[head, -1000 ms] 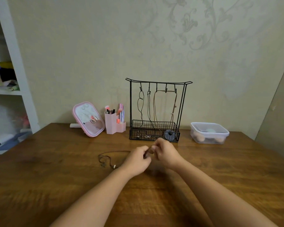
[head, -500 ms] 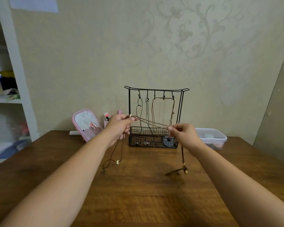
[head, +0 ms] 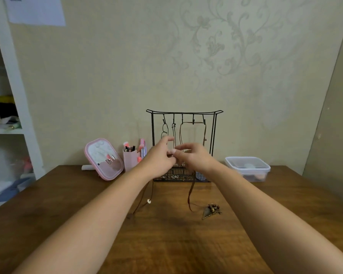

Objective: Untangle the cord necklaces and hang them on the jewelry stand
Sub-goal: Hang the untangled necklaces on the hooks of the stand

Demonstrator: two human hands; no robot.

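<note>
Pale wallpaper with a faint floral scroll backs a brown wooden table, and a white shelf unit stands at the left edge. Against the wall sits a black wire jewelry stand with a mesh basket at its base; several cords already hang from the hooks on its top bar. To its left are a pink mirror and a pink holder with makeup tools, and to its right a clear lidded plastic box.

Both hands are raised in front of the stand, close together and blurred. The left hand and the right hand have their fingers curled toward each other around a brown cord necklace, though the exact pinch is too smeared to tell. From the left hand a strand drops with a small white bead near the table. From the right hand another strand falls to a metal pendant lying on the tabletop.
</note>
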